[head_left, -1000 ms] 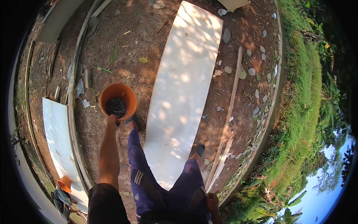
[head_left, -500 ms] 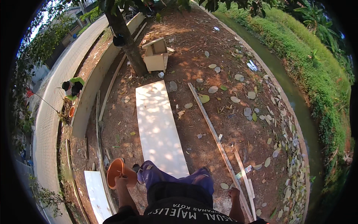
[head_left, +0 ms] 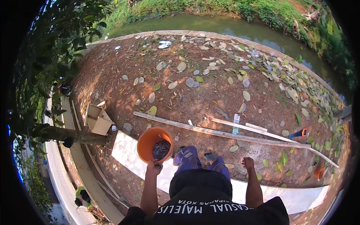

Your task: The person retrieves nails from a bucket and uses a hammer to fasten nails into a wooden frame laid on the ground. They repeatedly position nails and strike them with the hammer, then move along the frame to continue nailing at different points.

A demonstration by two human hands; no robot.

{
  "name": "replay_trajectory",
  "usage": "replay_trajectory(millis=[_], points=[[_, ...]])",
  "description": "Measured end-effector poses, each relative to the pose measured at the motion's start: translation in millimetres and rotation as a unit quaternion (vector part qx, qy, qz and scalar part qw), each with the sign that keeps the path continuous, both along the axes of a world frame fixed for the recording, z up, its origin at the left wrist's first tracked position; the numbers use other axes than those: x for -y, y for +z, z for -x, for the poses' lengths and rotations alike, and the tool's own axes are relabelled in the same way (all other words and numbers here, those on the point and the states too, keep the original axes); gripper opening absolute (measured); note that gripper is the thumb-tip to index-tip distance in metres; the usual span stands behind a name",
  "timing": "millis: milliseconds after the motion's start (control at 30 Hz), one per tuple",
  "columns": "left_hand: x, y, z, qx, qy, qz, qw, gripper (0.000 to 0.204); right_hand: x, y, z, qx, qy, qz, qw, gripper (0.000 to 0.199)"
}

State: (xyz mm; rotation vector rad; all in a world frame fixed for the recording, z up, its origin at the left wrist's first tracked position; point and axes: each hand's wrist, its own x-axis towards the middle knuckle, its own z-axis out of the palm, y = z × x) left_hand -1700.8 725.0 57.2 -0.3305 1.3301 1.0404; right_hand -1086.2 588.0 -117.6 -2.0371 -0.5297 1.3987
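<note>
My left hand [head_left: 154,166] grips the near rim of an orange bucket [head_left: 144,144], held tilted so that its inside shows. A heap of nails [head_left: 161,149] lies at the bottom of the bucket. Beneath the bucket and behind my legs runs a long pale board [head_left: 129,152] on the ground. My right hand [head_left: 248,163] hangs at my right side with its fingers curled in, and no object shows in it. Past my feet lies a long narrow wooden plank [head_left: 195,128], with a thinner strip of wood [head_left: 247,129] crossing it.
A handsaw [head_left: 298,133] lies beyond the planks, right. A small orange pot [head_left: 319,172] sits far right. At left are a wooden box [head_left: 98,119], a tree trunk [head_left: 75,135] and a low wall [head_left: 80,168], with a person [head_left: 81,197] beyond it. Water [head_left: 187,23] borders the far side.
My body has turned to the right, so the water is now ahead and the long board lies across behind my feet. The bucket has come up in front of me, its nails now visible.
</note>
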Motion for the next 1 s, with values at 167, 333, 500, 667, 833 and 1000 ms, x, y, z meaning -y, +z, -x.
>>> replay_trajectory(millis=[167, 333, 500, 667, 833, 1000], points=[[-167.4, 1.5, -148.2, -0.084, -0.279, -0.034, 0.956, 0.007, 129.3, 30.2, -37.4, 0.082, -0.163, 0.008, 0.983, 0.023], [-274.1, -26.1, -254.3, -0.055, -0.426, -0.045, 0.902, 0.007, 224.6, 76.3, 68.2, 0.009, -0.527, 0.034, 0.849, 0.02], [-261.4, 37.9, -317.4, 0.116, -0.466, -0.145, 0.865, 0.012, 227.7, 87.0, 248.3, -0.062, -0.57, 0.246, 0.782, 0.03], [-246.9, 69.4, -340.3, 0.301, -0.481, -0.174, 0.805, 0.017, 150.6, 77.8, 361.0, -0.039, -0.249, 0.215, 0.944, 0.027], [-290.1, 70.0, -433.4, 0.233, -0.535, -0.23, 0.779, 0.019, 98.0, 70.1, 352.3, 0.19, -0.158, 0.017, 0.969, 0.027], [-259.9, 89.1, -427.8, 0.226, -0.57, -0.21, 0.761, 0.022, 85.2, 111.7, 329.4, -0.064, -0.61, 0.044, 0.789, 0.027]])
